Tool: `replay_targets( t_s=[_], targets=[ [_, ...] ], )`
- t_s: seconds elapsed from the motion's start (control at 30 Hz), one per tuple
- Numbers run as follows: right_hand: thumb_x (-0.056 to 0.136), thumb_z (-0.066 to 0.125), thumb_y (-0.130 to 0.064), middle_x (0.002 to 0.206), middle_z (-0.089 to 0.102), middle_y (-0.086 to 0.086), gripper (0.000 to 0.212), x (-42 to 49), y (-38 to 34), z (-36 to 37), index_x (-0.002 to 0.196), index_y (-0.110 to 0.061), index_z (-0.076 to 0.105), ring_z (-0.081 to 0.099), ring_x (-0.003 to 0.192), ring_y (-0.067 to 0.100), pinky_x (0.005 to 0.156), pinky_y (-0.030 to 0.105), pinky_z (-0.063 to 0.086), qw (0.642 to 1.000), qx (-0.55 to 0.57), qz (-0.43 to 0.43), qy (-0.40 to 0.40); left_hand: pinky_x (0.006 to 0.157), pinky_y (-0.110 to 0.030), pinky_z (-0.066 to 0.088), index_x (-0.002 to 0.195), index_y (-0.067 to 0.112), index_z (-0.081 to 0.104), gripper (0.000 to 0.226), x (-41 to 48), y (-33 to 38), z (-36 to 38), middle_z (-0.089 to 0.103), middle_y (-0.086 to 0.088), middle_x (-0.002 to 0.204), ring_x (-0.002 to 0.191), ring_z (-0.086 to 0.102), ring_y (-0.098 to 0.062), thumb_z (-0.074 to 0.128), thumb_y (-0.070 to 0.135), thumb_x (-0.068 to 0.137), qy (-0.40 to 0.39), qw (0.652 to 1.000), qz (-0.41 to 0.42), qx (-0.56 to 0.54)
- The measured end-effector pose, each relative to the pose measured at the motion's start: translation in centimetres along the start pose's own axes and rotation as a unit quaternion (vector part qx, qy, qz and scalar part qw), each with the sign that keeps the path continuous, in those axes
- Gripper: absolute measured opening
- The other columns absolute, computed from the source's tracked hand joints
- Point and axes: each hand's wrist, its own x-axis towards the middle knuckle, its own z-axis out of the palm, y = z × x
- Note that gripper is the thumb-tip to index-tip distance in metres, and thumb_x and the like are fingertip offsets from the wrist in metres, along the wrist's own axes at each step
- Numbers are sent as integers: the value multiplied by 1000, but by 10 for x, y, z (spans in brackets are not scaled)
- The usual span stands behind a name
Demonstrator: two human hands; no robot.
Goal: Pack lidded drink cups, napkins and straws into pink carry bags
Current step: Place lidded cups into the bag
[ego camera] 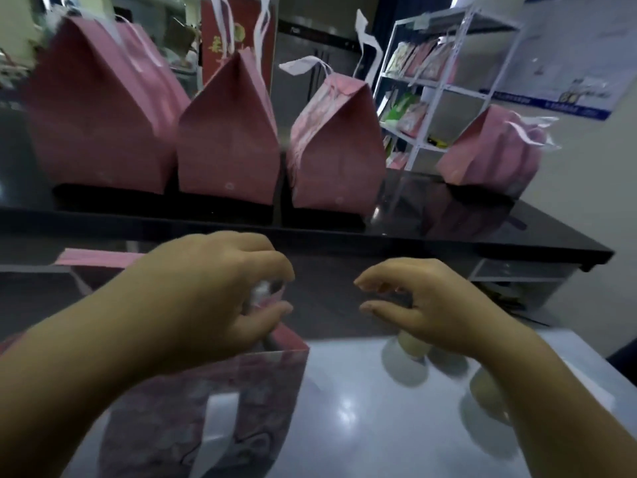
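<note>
Pink paper forms the open bag at the lower left of the frame, standing on the pale counter. Your left hand sits at its top edge, fingers curled around something small and whitish; blur hides what it is. Your right hand hovers apart at centre right, fingers loosely spread and bent, holding nothing. Beneath it, at lower right, stand blurred pale cups; whether they are lidded cannot be told. Four closed bags, the first, the second, the third and the fourth, line the dark shelf across the upper frame. The step in hand appears to be filling the open bag. Keep its mouth steady with the left hand, lower each cup upright, and tuck napkins and straws beside the cups, not under them.
</note>
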Motion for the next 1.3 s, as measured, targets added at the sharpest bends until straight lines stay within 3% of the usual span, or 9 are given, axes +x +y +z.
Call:
replay_targets(
  t_s=[0.13, 0.27, 0.5, 0.67, 0.8, 0.9, 1.07, 1.2, 1.3],
  targets=[
    [83, 62, -49, 105, 60, -18, 36, -28, 69, 5, 115, -36, 57, 56, 93, 3, 78, 30, 51, 990, -70, 113, -49, 76, -31, 48, 113, 36, 56, 42, 35, 40, 37, 55, 20, 108, 89, 55, -6, 41, 59, 80, -2, 1000, 12, 14],
    [81, 63, -51, 116, 52, -10, 50, -40, 126, 17, 125, -33, 47, 51, 97, 12, 73, 26, 44, 969, -104, 201, -103, 77, -27, 44, 115, 36, 52, 40, 60, 65, 69, 53, 19, 111, 94, 53, -7, 39, 57, 83, -26, 999, 8, 31],
    [74, 67, -51, 144, 31, 4, 89, -29, 185, 48, 145, -30, 20, 25, 130, 28, 94, 41, 40, 946, -122, 249, -168, 75, -29, 43, 114, 33, 53, 34, 81, 80, 106, 54, 13, 110, 96, 54, -14, 43, 51, 86, -63, 996, -13, 54],
    [82, 58, -43, 138, 40, 7, 71, -21, 206, 64, 143, -28, 26, 30, 125, 30, 97, 45, 41, 938, -91, 257, -215, 72, -26, 43, 109, 31, 53, 31, 85, 84, 117, 54, 12, 106, 91, 54, -12, 43, 50, 87, -77, 995, -20, 58],
    [79, 60, -45, 134, 40, 4, 74, -24, 207, 67, 144, -30, 28, 29, 125, 28, 95, 40, 41, 952, -60, 249, -168, 71, -25, 40, 111, 32, 54, 32, 84, 85, 119, 54, 12, 109, 94, 54, -12, 44, 50, 87, -75, 995, -24, 57],
    [75, 57, -54, 124, 41, -2, 73, -26, 194, 60, 140, -35, 32, 30, 119, 20, 87, 33, 41, 969, -47, 229, -86, 72, -25, 42, 109, 32, 57, 31, 80, 82, 108, 56, 14, 106, 93, 55, -11, 46, 50, 86, -56, 997, -21, 46],
    [74, 57, -58, 107, 41, -9, 68, -19, 149, 23, 135, -33, 42, 32, 104, 10, 83, 25, 32, 989, 4, 129, 70, 62, -33, 52, 97, 29, 66, 25, 66, 72, 66, 63, 12, 95, 79, 63, -13, 58, 47, 80, -17, 999, -13, 41],
    [68, 49, -65, 104, 47, -3, 71, -2, 94, -10, 131, -32, 49, 37, 99, 12, 80, 17, 31, 983, 55, 55, 165, 57, -33, 55, 94, 31, 67, 35, 45, 53, 34, 63, 14, 93, 73, 64, -8, 45, 53, 78, 10, 999, -29, 39],
    [69, 50, -62, 106, 52, -1, 65, 15, 50, -24, 128, -33, 51, 45, 104, 17, 84, 25, 38, 974, 115, 9, 196, 57, -33, 54, 94, 34, 65, 33, 23, 28, 14, 61, 18, 92, 72, 62, -6, 45, 55, 78, 27, 998, -47, 31]
  ],
)
